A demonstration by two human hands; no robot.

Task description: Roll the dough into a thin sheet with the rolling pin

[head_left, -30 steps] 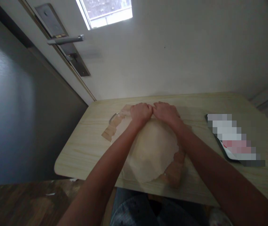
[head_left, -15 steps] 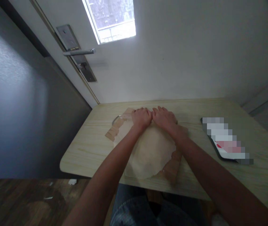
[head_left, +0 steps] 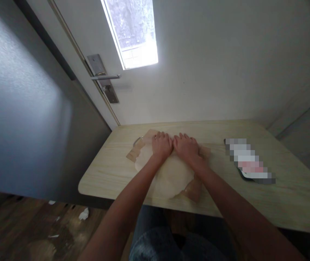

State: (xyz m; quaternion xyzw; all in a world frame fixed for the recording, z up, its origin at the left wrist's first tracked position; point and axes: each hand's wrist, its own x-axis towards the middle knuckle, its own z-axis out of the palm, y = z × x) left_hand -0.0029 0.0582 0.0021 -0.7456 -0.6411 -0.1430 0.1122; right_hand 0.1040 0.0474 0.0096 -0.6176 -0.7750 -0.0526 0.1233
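Note:
A thin, pale sheet of dough (head_left: 171, 179) with an uneven edge lies spread over a brown wooden cutting board (head_left: 194, 191). My left hand (head_left: 162, 146) rests on the far part of the sheet, palm down, its fingers stretched away from me. Beside it, my right hand (head_left: 185, 146) lies palm down in the same way, the two thumbs close together. Both hands look open and press on the dough. What lies under the palms is hidden. At the board's far left corner a curved metal handle (head_left: 138, 140) shows.
The board sits on a light wooden table (head_left: 108, 168). Right of it lies a flat, dark-edged item (head_left: 246, 177), mostly pixelated. Behind the table stands a white door (head_left: 212, 72) with a lever handle (head_left: 106, 77). White scraps (head_left: 84, 214) lie on the floor at lower left.
My fingers look flatter and more stretched out than before, when they were more curled at the dough's far part. The camera view has shifted, with the door handle lower in it.

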